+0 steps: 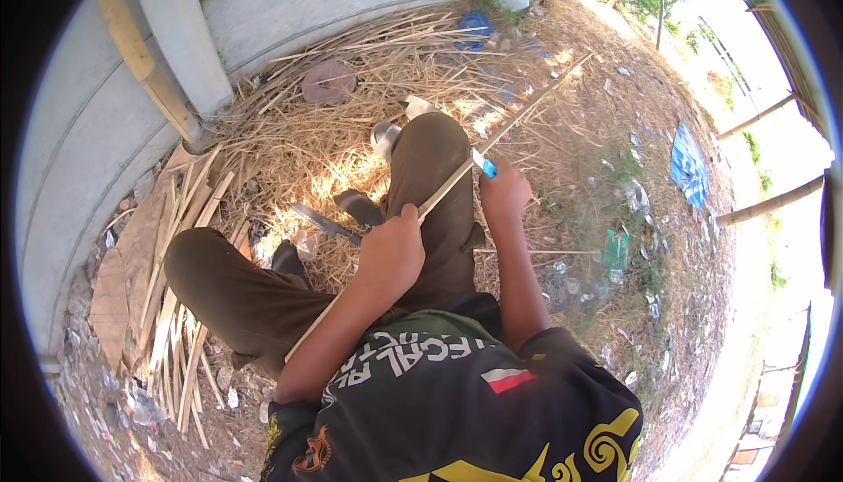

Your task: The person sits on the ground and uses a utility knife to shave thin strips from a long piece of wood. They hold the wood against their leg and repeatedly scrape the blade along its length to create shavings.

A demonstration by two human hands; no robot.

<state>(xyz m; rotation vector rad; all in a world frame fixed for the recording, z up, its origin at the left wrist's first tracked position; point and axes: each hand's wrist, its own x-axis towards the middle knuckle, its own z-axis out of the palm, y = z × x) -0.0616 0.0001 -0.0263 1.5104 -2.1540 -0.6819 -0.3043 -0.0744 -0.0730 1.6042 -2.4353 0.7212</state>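
A: Where to find the stick (446, 190)?
B: Over the right thigh (430, 144), slanting from beside the left forearm (349, 311) up past the knee. Long, thin, pale, apparently split wood or bamboo.

A: Held how?
B: Gripped by the left hand (393, 252), with fingers curled tight around. Met higher up by a blue-and-pale tool, seemingly a knife (487, 168), clasped in the right hand (507, 194), curled into a fist.

A: Heavy or light?
B: Light, judging by the slimness. Probably stiff over a short span, whippy toward the far end. Dry-looking, so hardly slippery; likely to splinter along the grain, perhaps to snap if bent hard.

A: Best to take hold where?
B: Close to the thigh, for backing, well clear of the blade and any raw edges.

A: Anything hard to make out?
B: Plenty. Cannot see the stretch inside the left fist, nor much of the part behind the forearm. Cannot judge the blade: too small, partly covered. Hard to tell, beyond the knife, whether single or splitting in two. Impossible to name for certain the grey flat thing (320, 219) near the feet, or to count the loose strips (180, 359) at left.
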